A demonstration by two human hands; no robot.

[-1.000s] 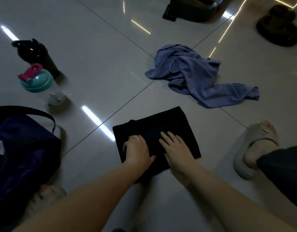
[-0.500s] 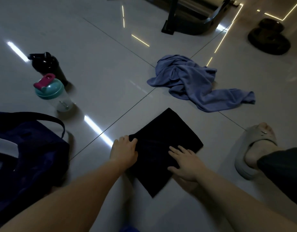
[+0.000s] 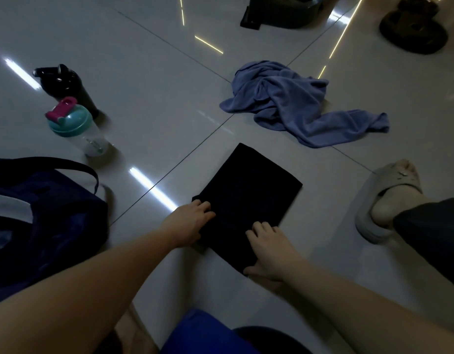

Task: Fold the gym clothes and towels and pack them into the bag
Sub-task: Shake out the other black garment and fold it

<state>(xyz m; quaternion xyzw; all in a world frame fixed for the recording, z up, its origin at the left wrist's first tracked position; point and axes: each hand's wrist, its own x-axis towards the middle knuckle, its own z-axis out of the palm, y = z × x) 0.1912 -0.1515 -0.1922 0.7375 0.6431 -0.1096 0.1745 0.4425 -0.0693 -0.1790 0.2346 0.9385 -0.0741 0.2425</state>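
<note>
A black garment (image 3: 248,198), folded into a flat rectangle, lies on the tiled floor in front of me. My left hand (image 3: 192,222) grips its near left edge, fingers curled over the cloth. My right hand (image 3: 268,249) holds the near right corner, fingers on top and thumb at the edge underneath. A crumpled blue towel (image 3: 295,103) lies unfolded farther back on the right. The dark navy bag (image 3: 41,221) stands open at the left, a strap arching over it.
A clear shaker bottle with teal lid (image 3: 75,126) and a black bottle (image 3: 64,85) stand at the far left. My slippered foot (image 3: 389,200) rests at the right. Dark slippers (image 3: 415,29) and a dark equipment base (image 3: 279,14) sit at the back.
Both hands slid from pressing flat on top of the black garment to its near edges and now grip it. The garment has turned, looking narrower and longer.
</note>
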